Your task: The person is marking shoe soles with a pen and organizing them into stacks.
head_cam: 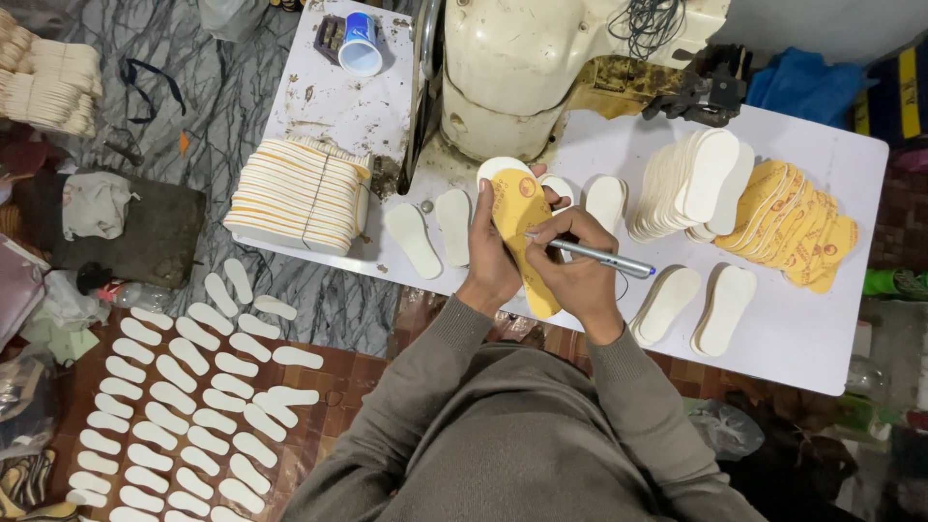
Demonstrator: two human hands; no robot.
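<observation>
**Marking a yellow insole by hand, over the near edge of the table**

Left hand has its grip closed around a yellow insole, fingers wrapped behind it and the thumb side toward the body, so the printed face tilts up at the camera. Right hand is pinching a silver pen with the tip touching the insole about mid-length, cap end pointing off toward the right edge.

To my eye the trick here is support: the insole is floppy and held in the air just above the table's near edge, so the left fingers want to sit right behind the spot the pen presses on, otherwise the line wobbles. Light pressure, short strokes.

Position-wise, the toe sticks out above the left grip, up toward the cream sewing machine; the heel hangs below both hands, past the table edge.

Around it: white insoles lying flat to the left, a fanned yellow stack near the right edge, a strapped bundle at the left edge, and rows of white insoles on the floor.
</observation>
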